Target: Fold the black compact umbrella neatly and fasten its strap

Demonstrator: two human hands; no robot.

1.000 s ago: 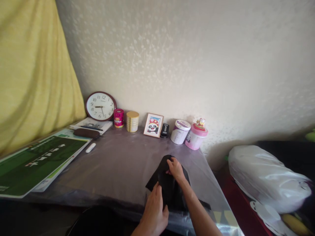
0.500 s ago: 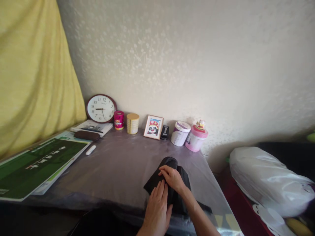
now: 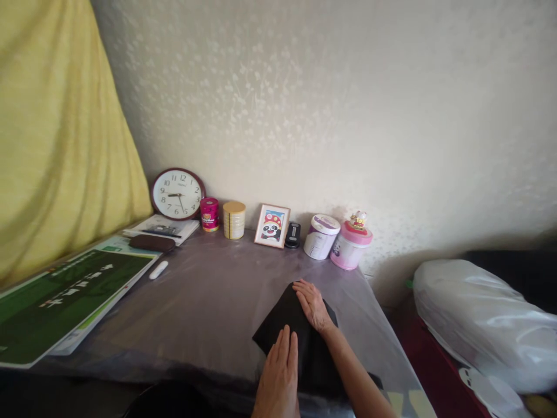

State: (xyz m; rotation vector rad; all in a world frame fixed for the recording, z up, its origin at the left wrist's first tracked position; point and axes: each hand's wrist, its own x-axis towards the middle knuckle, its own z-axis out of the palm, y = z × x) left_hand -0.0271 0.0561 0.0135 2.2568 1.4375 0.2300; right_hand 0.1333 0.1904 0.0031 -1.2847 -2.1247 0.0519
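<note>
A folded piece of thin black material (image 3: 278, 313), cloth or plastic, I cannot tell which, lies near the front right of the table. My right hand (image 3: 312, 305) rests flat on its far part, fingers stretched out along the top edge. Nearer to me, my left hand (image 3: 279, 368) lies on the same black piece, its fingers straight and side by side. My hands and right forearm cover some of the black material.
The table (image 3: 209, 302) has a clock (image 3: 178, 194), a pink can (image 3: 209, 215), a yellow-lidded can (image 3: 234, 220), a framed panda picture (image 3: 272, 225) and two tubs, white (image 3: 321, 237) and pink (image 3: 350, 247), along the wall. Green boards (image 3: 78, 296) lie left. A plastic bag (image 3: 483, 313) is right.
My right hand has moved slightly away from me and flattened out. The raised fold at the far end of the black material now lies flat. My left hand has shifted a little towards me.
</note>
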